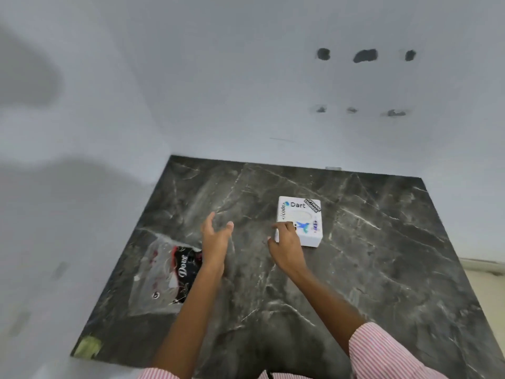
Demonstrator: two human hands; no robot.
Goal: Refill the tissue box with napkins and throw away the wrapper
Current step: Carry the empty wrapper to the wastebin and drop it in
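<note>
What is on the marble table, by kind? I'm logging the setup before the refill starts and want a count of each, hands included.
Tissue box, white with stickers: 1
Napkin pack in clear wrapper: 1
Hands, left hand and right hand: 2
Total: 4

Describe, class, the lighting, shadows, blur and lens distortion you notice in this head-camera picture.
Head view: soft, even light; broad grey shadows fall on the wall at left; the wide lens bends the marble table edges outward; the plastic wrapper looks smeared and shiny; stickers on the tissue box are readable though soft; the left hand is slightly blurred.
</note>
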